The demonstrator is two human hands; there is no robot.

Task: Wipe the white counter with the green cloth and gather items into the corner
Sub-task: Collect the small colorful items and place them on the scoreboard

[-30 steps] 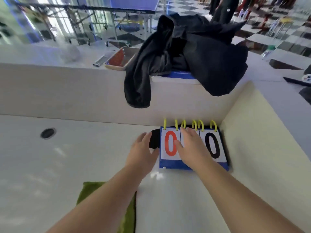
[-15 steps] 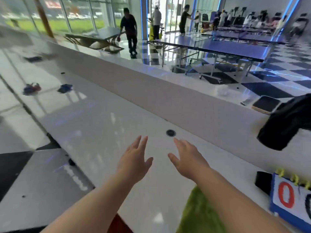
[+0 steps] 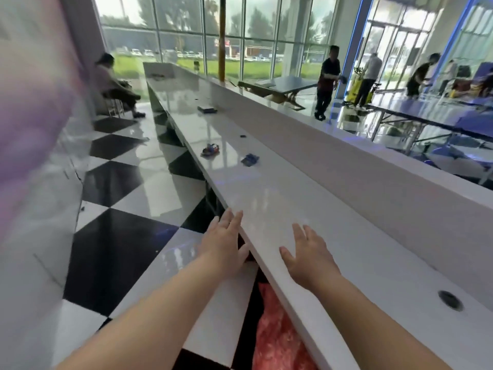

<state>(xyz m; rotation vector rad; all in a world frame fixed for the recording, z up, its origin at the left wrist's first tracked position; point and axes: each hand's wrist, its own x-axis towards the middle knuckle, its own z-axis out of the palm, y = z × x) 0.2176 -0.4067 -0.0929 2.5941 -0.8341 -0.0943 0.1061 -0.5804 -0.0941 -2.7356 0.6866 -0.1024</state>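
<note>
The white counter (image 3: 293,198) has its long axis running from near right to far left. Both hands are empty, fingers spread: left hand (image 3: 222,244) at the counter's front edge, right hand (image 3: 309,259) over its surface. Well ahead on it lie a red-blue item (image 3: 210,150) and a blue item (image 3: 250,159).

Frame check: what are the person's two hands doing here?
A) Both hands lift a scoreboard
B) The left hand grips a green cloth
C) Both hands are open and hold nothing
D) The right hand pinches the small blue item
C: the left hand and the right hand both show straight, spread fingers with nothing in them, and the small blue item lies untouched farther along the white counter.
</note>
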